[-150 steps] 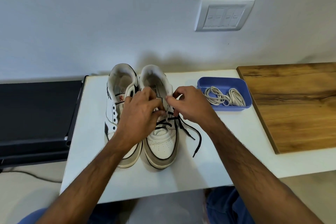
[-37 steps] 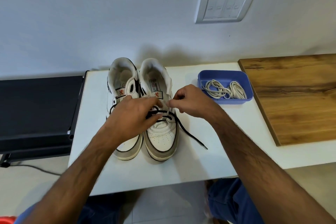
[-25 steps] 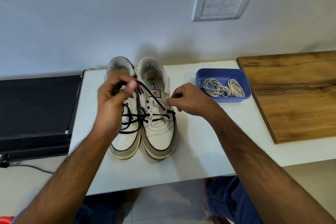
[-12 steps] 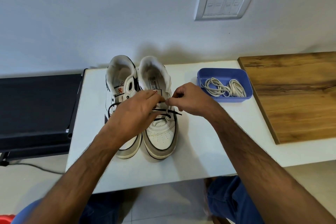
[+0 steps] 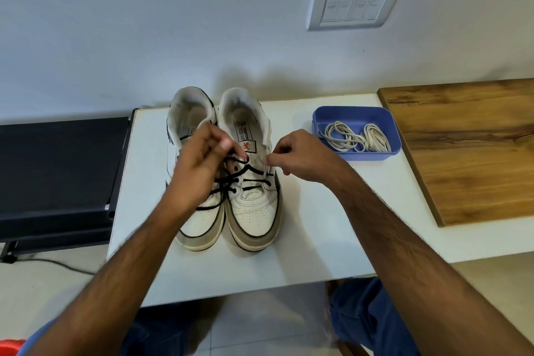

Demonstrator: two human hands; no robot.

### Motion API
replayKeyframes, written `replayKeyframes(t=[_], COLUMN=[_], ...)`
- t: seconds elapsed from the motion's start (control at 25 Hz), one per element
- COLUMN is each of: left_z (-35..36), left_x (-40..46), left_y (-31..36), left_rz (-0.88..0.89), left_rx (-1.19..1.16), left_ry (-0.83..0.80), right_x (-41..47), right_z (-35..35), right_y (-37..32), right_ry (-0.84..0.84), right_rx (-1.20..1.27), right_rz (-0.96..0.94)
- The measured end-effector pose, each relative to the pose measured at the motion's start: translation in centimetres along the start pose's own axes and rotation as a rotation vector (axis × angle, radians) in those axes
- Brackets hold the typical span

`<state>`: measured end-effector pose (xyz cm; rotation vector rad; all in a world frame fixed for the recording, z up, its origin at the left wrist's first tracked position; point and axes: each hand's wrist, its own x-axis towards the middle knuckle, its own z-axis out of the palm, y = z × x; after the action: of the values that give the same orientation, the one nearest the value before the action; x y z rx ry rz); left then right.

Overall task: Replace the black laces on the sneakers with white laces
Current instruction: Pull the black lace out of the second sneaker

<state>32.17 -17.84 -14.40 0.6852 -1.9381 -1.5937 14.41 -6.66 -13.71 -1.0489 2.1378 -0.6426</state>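
Two white sneakers stand side by side on the white table, toes toward me: the left sneaker and the right sneaker. A black lace still crosses the lower eyelets of the right sneaker. My left hand pinches a loop of that lace near the tongue. My right hand pinches the right edge of the same shoe's upper at an eyelet. Coiled white laces lie in a blue tray to the right.
A wooden board covers the table's right end. A black flat surface lies to the left of the table, with a cable on the floor below. A wall switch plate is above.
My left hand pulled the black lace up and left about a second ago, came back to the eyelets, and now lifts a loop again. The loose lace end on the right has gone from the table.
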Motion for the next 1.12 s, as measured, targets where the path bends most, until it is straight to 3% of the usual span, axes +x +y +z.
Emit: replayKeyframes(t=[0.04, 0.12, 0.28, 0.36, 0.52, 0.76, 1.12], left_z=[-0.4, -1.1, -0.4, 0.0, 0.5, 1.8, 1.5], left_x=[0.2, 0.6, 0.2, 0.3, 0.3, 0.2, 0.4], left_y=[0.3, 0.3, -1.6, -2.2, -2.1, -2.0, -2.0], left_rz=[0.029, 0.115, 0.343, 0.416, 0.395, 0.300, 0.177], left_rx=[-0.006, 0.235, 0.904, 1.053, 1.087, 1.117, 0.808], left_ry=[0.029, 0.018, -0.237, -0.251, -0.167, -0.169, -0.160], right_x=[0.0, -0.1, 0.0, 0.0, -0.1, 0.1, 0.3], right_z=[0.0, 0.0, 0.2, 0.2, 0.1, 0.3, 0.3], right_y=[0.0, 0.0, -0.2, -0.3, -0.4, -0.2, 0.2], right_ry=[-0.002, -0.002, 0.001, 0.000, -0.010, -0.005, -0.004], right_rx=[-0.001, 0.006, -0.007, -0.017, -0.019, -0.019, 0.007], right_rz=[-0.001, -0.003, -0.015, -0.021, -0.032, -0.023, 0.003])
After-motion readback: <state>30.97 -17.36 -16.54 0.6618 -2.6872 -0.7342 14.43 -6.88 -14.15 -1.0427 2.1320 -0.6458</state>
